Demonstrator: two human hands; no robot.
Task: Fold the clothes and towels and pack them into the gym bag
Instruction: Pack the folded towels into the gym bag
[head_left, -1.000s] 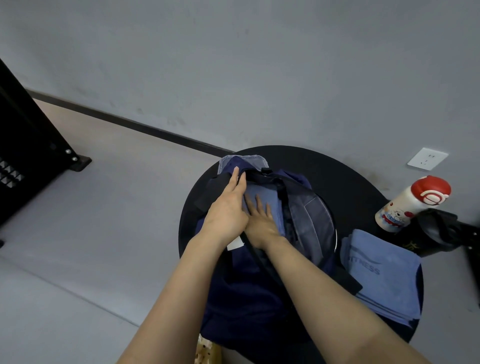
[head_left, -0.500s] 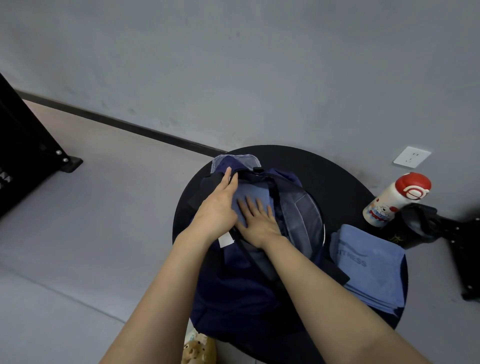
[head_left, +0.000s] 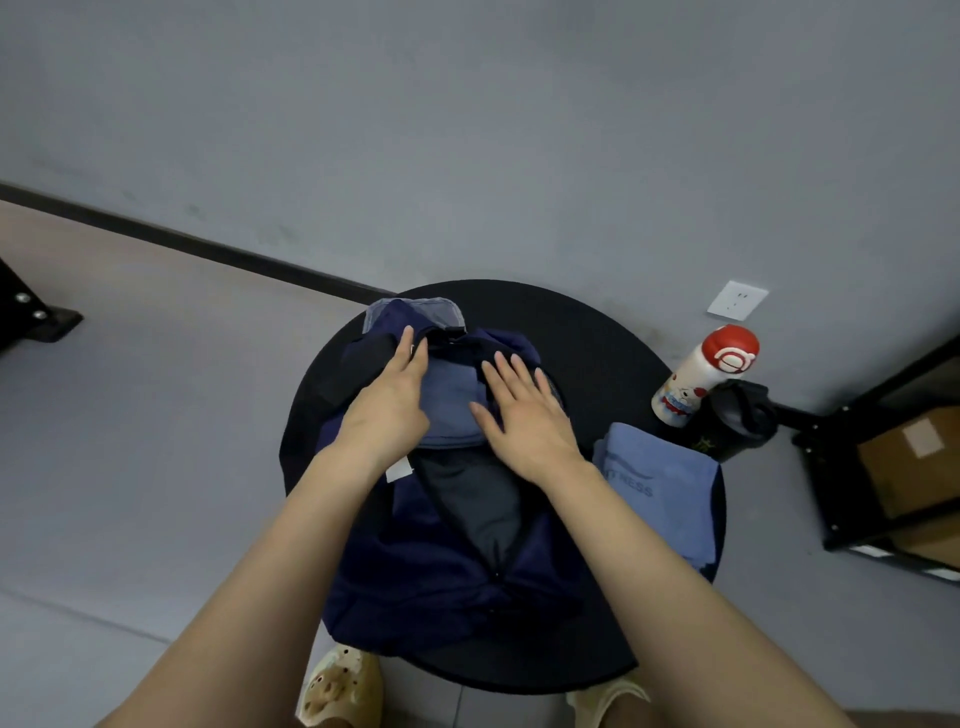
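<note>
Bag (head_left: 441, 551) lies unzipped on the desk (head_left: 597, 338); left hand (head_left: 387, 410) and right hand (head_left: 524, 415), fingers flat, press a towel (head_left: 449, 402) inside. Packing step; folded towel (head_left: 660, 493) beside it likely goes next.

We take this for a plain indoor room, somewhat like a storage or utility corner rather than a furnished living space. We see a bare grey wall (head_left: 519, 130) with a black skirting strip (head_left: 197, 244) along a smooth grey floor (head_left: 130, 441), and a white wall socket (head_left: 737, 300) set low. A small round black desk (head_left: 587, 343) stands against the wall. To the right we see a black metal shelf rack (head_left: 857, 467) holding cardboard boxes (head_left: 914, 457), and another black metal frame (head_left: 31, 317) stands at the left edge.
</note>
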